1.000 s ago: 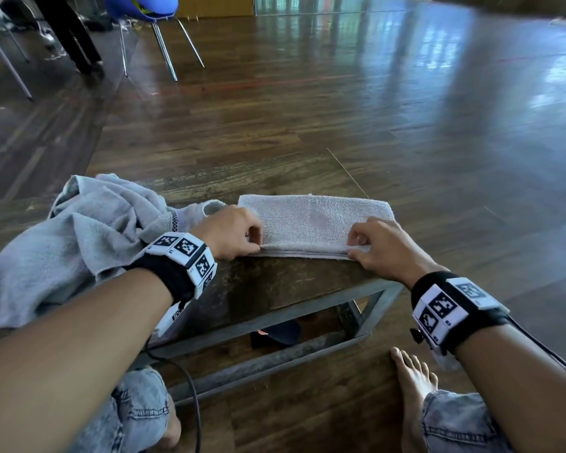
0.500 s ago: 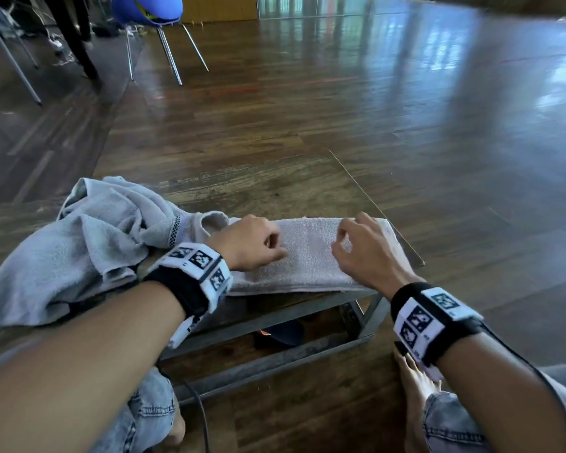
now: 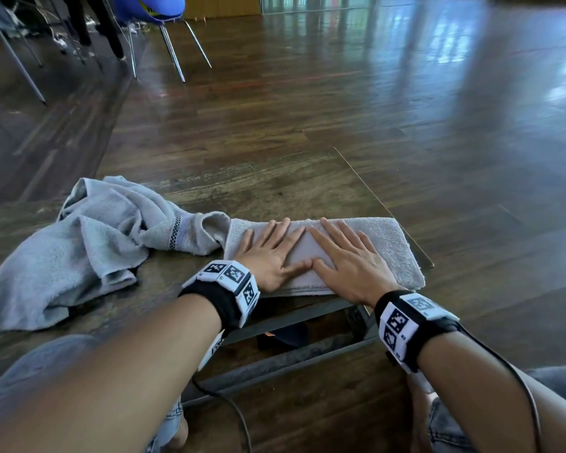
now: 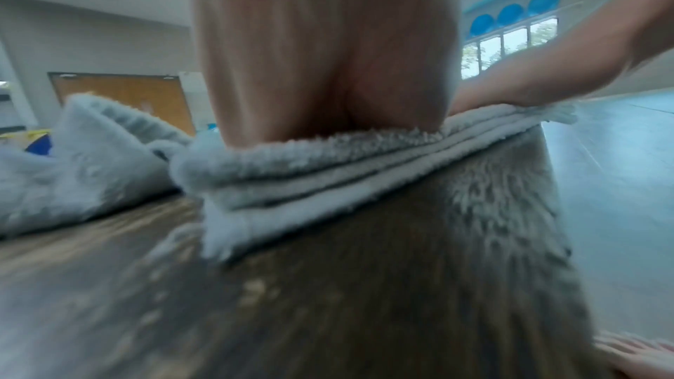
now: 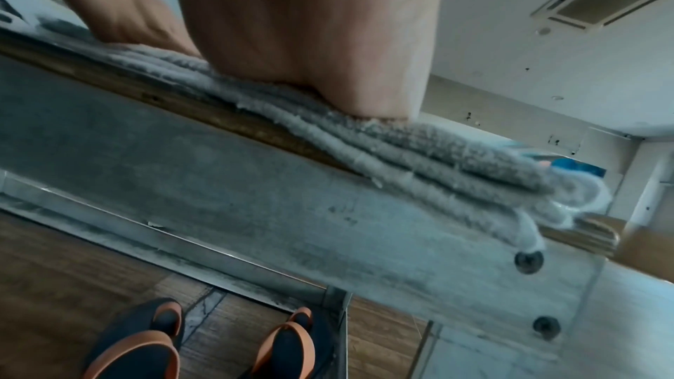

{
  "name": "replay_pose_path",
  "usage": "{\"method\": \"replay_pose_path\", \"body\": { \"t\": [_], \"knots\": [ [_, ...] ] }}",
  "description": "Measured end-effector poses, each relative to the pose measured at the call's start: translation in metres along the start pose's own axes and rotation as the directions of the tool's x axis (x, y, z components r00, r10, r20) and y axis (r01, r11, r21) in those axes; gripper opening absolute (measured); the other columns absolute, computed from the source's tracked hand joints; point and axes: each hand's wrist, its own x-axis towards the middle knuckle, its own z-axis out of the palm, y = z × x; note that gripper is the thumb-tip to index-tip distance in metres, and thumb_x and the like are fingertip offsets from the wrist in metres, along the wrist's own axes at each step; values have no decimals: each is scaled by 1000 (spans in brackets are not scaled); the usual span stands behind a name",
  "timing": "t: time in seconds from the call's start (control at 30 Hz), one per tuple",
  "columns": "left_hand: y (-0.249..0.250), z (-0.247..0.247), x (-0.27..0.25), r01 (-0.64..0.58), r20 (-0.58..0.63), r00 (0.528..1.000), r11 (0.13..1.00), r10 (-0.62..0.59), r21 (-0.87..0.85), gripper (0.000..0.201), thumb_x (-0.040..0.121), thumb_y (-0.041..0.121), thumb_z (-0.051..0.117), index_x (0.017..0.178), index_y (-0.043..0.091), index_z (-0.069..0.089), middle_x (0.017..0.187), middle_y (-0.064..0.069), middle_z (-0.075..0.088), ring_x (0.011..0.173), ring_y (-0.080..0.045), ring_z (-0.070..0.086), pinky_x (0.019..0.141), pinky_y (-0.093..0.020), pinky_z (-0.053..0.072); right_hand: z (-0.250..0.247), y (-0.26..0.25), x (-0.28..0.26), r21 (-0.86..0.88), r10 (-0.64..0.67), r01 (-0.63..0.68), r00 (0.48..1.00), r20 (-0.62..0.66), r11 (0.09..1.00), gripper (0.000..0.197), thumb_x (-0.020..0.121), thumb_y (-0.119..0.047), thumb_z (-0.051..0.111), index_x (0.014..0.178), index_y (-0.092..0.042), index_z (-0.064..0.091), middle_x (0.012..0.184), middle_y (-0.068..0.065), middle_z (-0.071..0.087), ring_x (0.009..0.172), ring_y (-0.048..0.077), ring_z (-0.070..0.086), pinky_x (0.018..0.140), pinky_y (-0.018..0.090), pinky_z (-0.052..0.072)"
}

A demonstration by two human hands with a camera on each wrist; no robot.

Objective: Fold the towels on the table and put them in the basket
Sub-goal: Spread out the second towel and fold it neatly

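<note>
A pale grey folded towel (image 3: 389, 243) lies in a long strip at the near right corner of the low wooden table (image 3: 275, 191). My left hand (image 3: 272, 250) and right hand (image 3: 343, 253) lie flat on it side by side, fingers straight, thumbs touching. The left wrist view shows the heel of my left hand (image 4: 321, 68) on the stacked layers of the folded towel (image 4: 310, 172). In the right wrist view my right palm (image 5: 310, 39) presses the folded towel (image 5: 437, 160) at the table edge. A second, crumpled grey towel (image 3: 79, 250) sits to the left. No basket is in view.
The table's metal frame (image 3: 307, 318) runs under the near edge. Black and orange sandals (image 5: 204, 348) lie on the floor beneath. A blue chair (image 3: 154, 14) and other chair legs stand far back left on the wooden floor. My knees are close to the table.
Both hands have let go of the towel's near edge. They opened out and now lie flat on top of the folded strip, closer together near its middle.
</note>
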Motion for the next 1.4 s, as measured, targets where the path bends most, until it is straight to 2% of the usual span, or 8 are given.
{"method": "replay_pose_path", "body": {
  "t": [0.23,0.7,0.77,0.87,0.97,1.07,1.17,1.4],
  "knots": [
    [-22,-1,-14,53,32,998,998,-53,-13,108,62,101,20,147,51,-24,160,13,-32,147,-11,-30,118,-42,-19,-11,33,-14,-17,189,-188,981,45,982,93,81,-90,10,159,-43,-6,168,-12,-16,154,13,-19,125,40,-8],
    [-29,-11,-31,186,66,980,982,-188,28,127,53,103,36,148,46,-28,158,10,-36,147,-11,-31,114,-53,-26,-33,46,-19,13,444,-451,884,148,893,125,68,-102,21,160,-25,-13,168,-7,-20,155,16,-19,121,54,-11],
    [-27,-11,-30,188,48,981,982,-189,31,131,50,104,35,150,44,-25,160,7,-33,148,-13,-29,112,-55,-26,-39,33,-18,-23,413,-413,908,70,911,112,80,-90,33,162,-20,-1,170,6,-8,156,26,-13,122,54,-5],
    [-25,-13,-27,175,-2,985,984,-175,21,137,41,107,29,153,42,-16,163,5,-27,150,-16,-25,113,-60,-21,-47,4,-23,-120,200,-214,973,-119,969,73,91,-63,49,147,-18,34,141,16,48,132,31,42,106,46,38],
    [-25,-14,-26,182,-50,982,983,-183,-17,123,51,103,22,155,43,-4,166,4,-16,152,-17,-17,115,-62,-12,-47,-23,-27,-67,141,-138,989,51,988,59,93,-58,46,141,-24,39,92,0,59,78,19,59,67,35,48],
    [-25,-16,-30,176,-119,978,984,-172,21,112,60,98,15,156,42,9,166,-2,11,153,-21,6,115,-62,-1,-45,-29,-23,-7,190,-192,966,176,981,72,93,-63,48,148,-20,33,116,11,62,106,31,62,89,46,53],
    [-19,-21,-35,189,-212,963,978,-166,91,88,78,89,25,148,37,34,143,-6,45,138,-26,31,112,-61,13,-52,-24,-19,-13,208,-208,967,150,978,75,95,-60,50,152,-15,32,148,19,40,137,36,41,107,49,41],
    [-4,-24,-55,176,-156,973,984,-171,16,42,94,48,44,131,30,49,121,-3,65,127,-28,50,110,-61,13,-40,-19,-26,26,102,-104,993,50,994,51,99,-50,47,139,-19,43,136,9,37,133,30,33,107,44,38]
  ]
}}
